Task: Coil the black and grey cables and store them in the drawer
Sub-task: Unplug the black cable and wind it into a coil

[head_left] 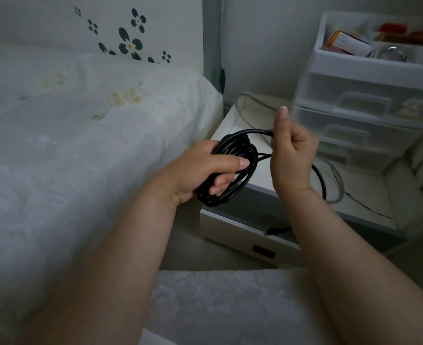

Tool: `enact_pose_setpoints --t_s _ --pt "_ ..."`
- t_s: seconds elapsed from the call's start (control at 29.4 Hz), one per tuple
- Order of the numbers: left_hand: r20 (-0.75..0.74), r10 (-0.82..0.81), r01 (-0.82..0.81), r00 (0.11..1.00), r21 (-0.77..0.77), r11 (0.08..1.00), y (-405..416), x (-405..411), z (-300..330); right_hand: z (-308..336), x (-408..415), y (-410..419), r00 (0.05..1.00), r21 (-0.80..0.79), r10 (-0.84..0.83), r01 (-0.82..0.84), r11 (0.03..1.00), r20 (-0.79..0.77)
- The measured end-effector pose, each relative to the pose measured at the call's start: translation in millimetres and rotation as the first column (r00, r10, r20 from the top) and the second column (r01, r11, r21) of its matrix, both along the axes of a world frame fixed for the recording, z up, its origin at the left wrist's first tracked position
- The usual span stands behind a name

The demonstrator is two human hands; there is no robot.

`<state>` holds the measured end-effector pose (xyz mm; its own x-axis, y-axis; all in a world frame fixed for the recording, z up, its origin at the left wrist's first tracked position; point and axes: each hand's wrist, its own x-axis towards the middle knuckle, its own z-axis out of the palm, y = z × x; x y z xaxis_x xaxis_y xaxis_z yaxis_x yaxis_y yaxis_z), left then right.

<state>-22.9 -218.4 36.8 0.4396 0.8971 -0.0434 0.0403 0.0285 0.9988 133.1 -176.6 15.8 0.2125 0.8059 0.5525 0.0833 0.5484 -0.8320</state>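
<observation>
A black cable (pixel 240 150) is wound into a coil of several loops, and my left hand (pixel 200 170) grips that coil from the left with thumb across it. My right hand (pixel 291 155) holds the cable's loose strand just right of the coil, thumb pointing up. The free length curves down behind my right wrist, and its plug end (pixel 276 230) lies in the open drawer (pixel 243 235) of the white bedside table (pixel 355 190). A grey cable (pixel 337 185) lies looped on the table top.
A bed with a white flowered cover (pixel 81 145) fills the left side. A translucent plastic drawer unit (pixel 367 95) stands at the table's back right, its top tray holding small boxes. A white cushion (pixel 230 307) lies near the bottom of the view.
</observation>
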Motion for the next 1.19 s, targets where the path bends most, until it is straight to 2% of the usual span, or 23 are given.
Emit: enact_pose_setpoints --t_s 0.2,0.34,0.41,0.48,0.58,0.65,0.72,0.82,0.92,1.06,1.19 --pt "0.068 -0.015 0.014 0.998 0.018 1.0 -3.0 1.4 0.5 -6.1 -4.4 5.0 0.989 -0.154 0.124 -0.109 0.982 0.086" --pt "0.11 -0.032 0.029 0.993 0.025 0.999 -3.9 -1.9 3.0 -7.4 -5.1 7.8 0.977 -0.19 0.171 -0.145 0.971 0.128" --pt "0.174 -0.04 0.037 0.984 0.019 0.999 -2.7 -4.4 3.0 -8.8 -5.1 10.1 0.969 -0.214 0.208 -0.177 0.961 0.132" --pt "0.307 -0.054 0.06 0.95 -0.008 0.998 -0.8 -5.5 2.1 -12.0 -8.2 12.2 0.958 -0.243 0.25 -0.211 0.947 0.143" --pt "0.588 -0.013 0.065 0.809 -0.067 0.996 5.1 -13.6 6.2 -21.5 -12.3 16.6 0.918 -0.329 0.285 -0.188 0.926 0.277" --pt "0.777 0.051 0.036 0.628 -0.095 0.995 10.1 -26.6 11.8 -24.3 -14.7 14.1 0.87 -0.378 0.307 -0.154 0.913 0.386" --pt "0.856 0.211 -0.073 0.472 -0.2 0.977 14.6 -35.6 12.3 -25.1 -18.1 7.9 0.823 -0.384 0.325 -0.143 0.912 0.466" --pt "0.83 0.459 -0.273 0.316 -0.384 0.882 21.3 -36.2 4.2 -26.1 -30.3 -3.5 0.701 -0.458 0.441 -0.181 0.87 0.561" --pt "0.799 0.557 -0.333 0.227 -0.474 0.815 27.7 -34.7 -0.7 -27.0 -38.7 -13.2 0.695 -0.558 0.564 -0.277 0.782 0.446" --pt "0.725 0.67 -0.409 0.159 -0.57 0.713 32.8 -38.8 -6.8 -22.4 -38.9 -21.2 0.679 -0.647 0.664 -0.36 0.672 0.313" --pt "0.677 0.725 -0.54 0.122 -0.568 0.621 37.5 -36.7 -8.6 -21.5 -43.5 -27.0 0.667 -0.661 0.72 -0.456 0.596 0.189"
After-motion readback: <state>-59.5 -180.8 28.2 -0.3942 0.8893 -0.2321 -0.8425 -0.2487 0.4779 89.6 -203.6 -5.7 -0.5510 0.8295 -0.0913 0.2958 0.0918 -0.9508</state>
